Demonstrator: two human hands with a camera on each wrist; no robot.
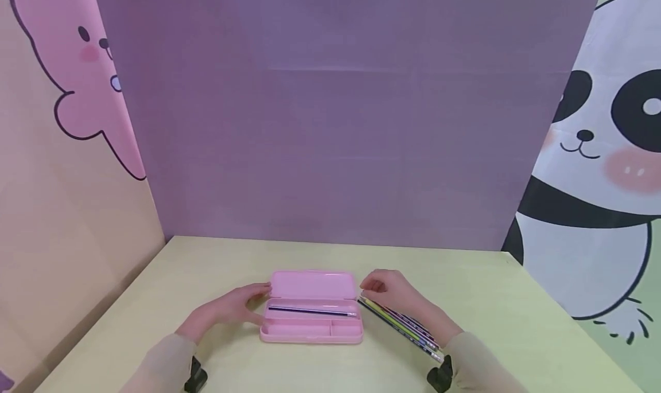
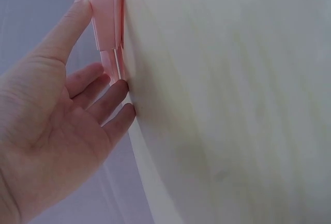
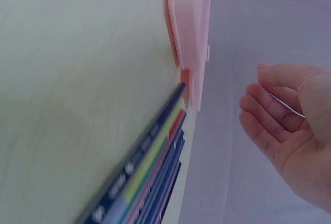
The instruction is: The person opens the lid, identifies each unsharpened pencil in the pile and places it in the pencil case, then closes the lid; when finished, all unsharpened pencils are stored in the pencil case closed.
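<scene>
Desk: pale yellow desk (image 1: 289, 370); far edge meets an upright purple panel (image 1: 335, 123); near edge out of view.
Pencil case: open rectangular pink plastic pencil case (image 1: 294, 339) with rounded corners, located between the desk's left and right edges, a little nearer the left. Its long sides run roughly parallel to the desk's far edge, apart from that edge.
Lid: pink plastic lid (image 1: 312, 285), folded back toward the desk's far edge.
Compartments: one long compartment beside the lid; in front of it, a row divided into a longer left and a shorter right section.
Single pencil: slim dark pencil with a light right-hand end (image 1: 310, 311), lying lengthwise in the long compartment.
Pencil group: slim pencils in navy, yellow-green, red and purple tones (image 1: 396, 323), lying side by side on the desk, right of the case. Far ends lie just beside the case's right side; near ends point toward the desk's right near corner. Exact count cannot be told.
Left hand: left hand (image 1: 232, 306) at the case's left side; fingers extended, not clenched. Thumb touches the case body; fingers lie beside the lid. Contact of every fingertip cannot be told.
Right hand: right hand (image 1: 395, 290) released, fingers loosely bent with nothing grasped; positioned right of the lid, near the far ends of the pencil group.
Wrists: black device (image 1: 196, 376) at the left wrist, matching black device (image 1: 440, 376) at the right.
</scene>
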